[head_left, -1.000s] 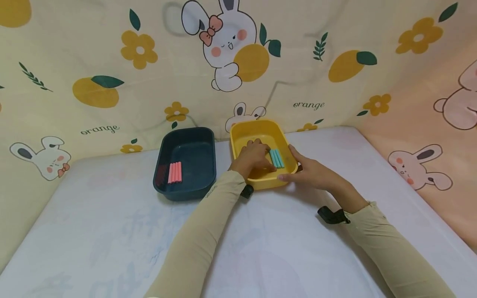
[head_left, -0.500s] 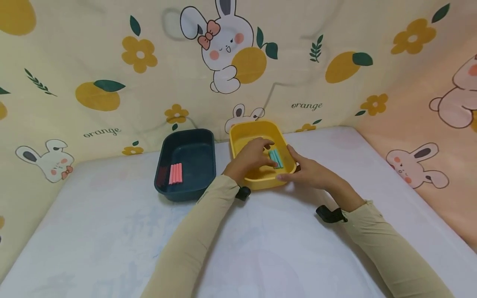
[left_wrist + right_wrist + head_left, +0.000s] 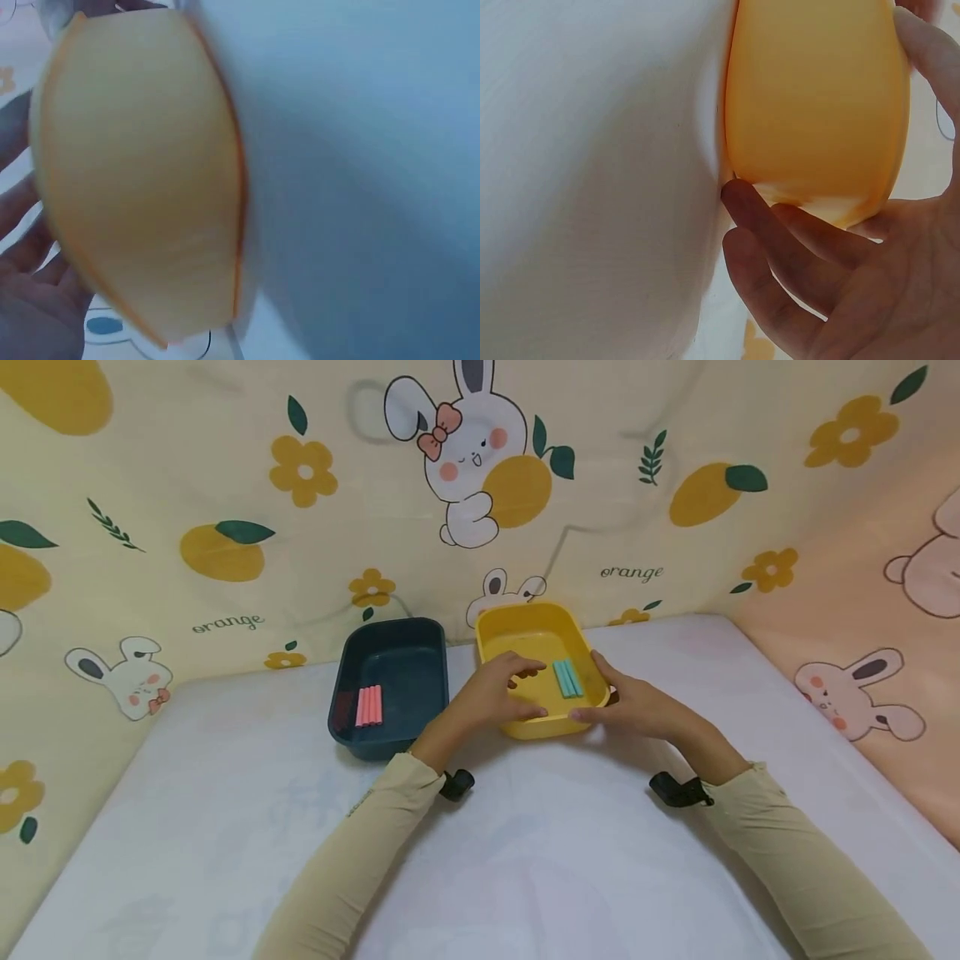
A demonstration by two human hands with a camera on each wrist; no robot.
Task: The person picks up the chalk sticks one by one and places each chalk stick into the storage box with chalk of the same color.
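Note:
A yellow plastic bin (image 3: pixel 517 639) holds 3 teal sticks (image 3: pixel 567 678) that look like chalk, lying side by side at its right. My left hand (image 3: pixel 491 693) hovers over the bin's left front part, thumb and fingers spread apart, holding nothing. At the right front corner, my right hand (image 3: pixel 637 703) holds the bin, thumb at the near rim and fingers along the right side. In the right wrist view, fingers (image 3: pixel 795 255) lie against the bin's end wall. The left wrist view shows the bin's outer wall (image 3: pixel 142 165); the sticks are hidden there.
To the left stands a dark blue bin (image 3: pixel 412 685) with several pink chalk-like sticks (image 3: pixel 369 706) in a row. Both bins rest on a white-covered table (image 3: pixel 525 860). Behind them hangs a cream cloth (image 3: pixel 315 543) printed with rabbits and oranges.
My left hand has drawn back to the left, away from the teal sticks, and its fingers have spread. The right hand keeps its place on the yellow bin. The head view has shifted slightly.

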